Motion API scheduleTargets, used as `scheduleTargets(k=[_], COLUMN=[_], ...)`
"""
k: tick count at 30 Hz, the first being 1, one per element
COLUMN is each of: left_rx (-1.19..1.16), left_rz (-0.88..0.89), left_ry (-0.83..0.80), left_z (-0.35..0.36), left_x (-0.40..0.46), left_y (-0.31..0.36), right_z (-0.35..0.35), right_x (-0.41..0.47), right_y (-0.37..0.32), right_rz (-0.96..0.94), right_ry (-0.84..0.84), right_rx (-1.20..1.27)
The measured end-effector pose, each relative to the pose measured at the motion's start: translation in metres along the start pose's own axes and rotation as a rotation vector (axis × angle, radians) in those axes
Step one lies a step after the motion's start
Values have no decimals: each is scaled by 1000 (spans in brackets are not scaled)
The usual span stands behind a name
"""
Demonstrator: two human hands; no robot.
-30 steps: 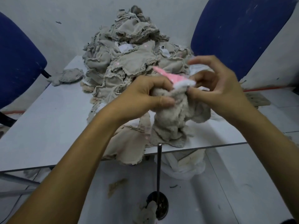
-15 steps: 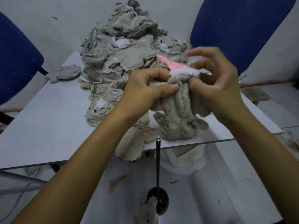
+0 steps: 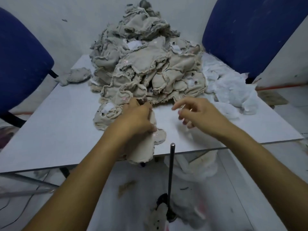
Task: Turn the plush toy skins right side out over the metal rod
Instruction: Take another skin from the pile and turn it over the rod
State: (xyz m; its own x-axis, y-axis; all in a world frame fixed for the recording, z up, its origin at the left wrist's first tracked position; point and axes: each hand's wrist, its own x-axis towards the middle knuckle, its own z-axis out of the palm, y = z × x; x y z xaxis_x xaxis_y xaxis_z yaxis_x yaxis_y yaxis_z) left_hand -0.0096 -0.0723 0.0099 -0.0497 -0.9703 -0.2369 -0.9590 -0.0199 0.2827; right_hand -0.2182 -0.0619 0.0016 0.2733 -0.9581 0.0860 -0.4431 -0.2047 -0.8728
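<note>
The pale grey laminate worktop (image 3: pixel 50 124) spreads out under my arms, and two blue upholstered chairs stand behind it, one at the left (image 3: pixel 21 64) and one at the right (image 3: pixel 253 30). In the middle of the worktop rises the big heap of beige, frayed-edged, inside-out plush toy skins (image 3: pixel 146 60), with a crumpled mass of white fluffy fabric (image 3: pixel 230 90) lying just beside it on the right. My left hand (image 3: pixel 135 117) sits at the near foot of the heap, its grip curled round one beige inside-out skin (image 3: pixel 143 152) whose lower end droops over the worktop's front edge (another flat skin lies just left of it). My right hand (image 3: pixel 198 112) hangs above bare worktop, apart from the heap, fingers loosely bent and spread, holding nothing. In front of the worktop edge the thin dark metal rod (image 3: pixel 170 177) stands upright from a round black base (image 3: pixel 168 212) on the floor, its rounded tip bare and close below the drooping skin. A small beige plush piece (image 3: pixel 158 215) lies on the floor against that base.
</note>
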Motion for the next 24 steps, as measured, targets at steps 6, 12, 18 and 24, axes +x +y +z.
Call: scheduleTargets(k=[6,12,18,24], left_rx=[74,-230,-1073,-1182], left_rz=[-199,71,341,261], left_ry=[119,325,161,406], left_z=[8,11,4,-4], left_x=[0,2,-8,-1], left_y=[1,10,45,32], right_z=[34,39,23,15], right_x=[-9,-11,1,-1], right_y=[28,26,16,20], right_rz=[31,-21,108,139], right_ry=[13,30,161,207], right_rx=[-331,-172,555,609])
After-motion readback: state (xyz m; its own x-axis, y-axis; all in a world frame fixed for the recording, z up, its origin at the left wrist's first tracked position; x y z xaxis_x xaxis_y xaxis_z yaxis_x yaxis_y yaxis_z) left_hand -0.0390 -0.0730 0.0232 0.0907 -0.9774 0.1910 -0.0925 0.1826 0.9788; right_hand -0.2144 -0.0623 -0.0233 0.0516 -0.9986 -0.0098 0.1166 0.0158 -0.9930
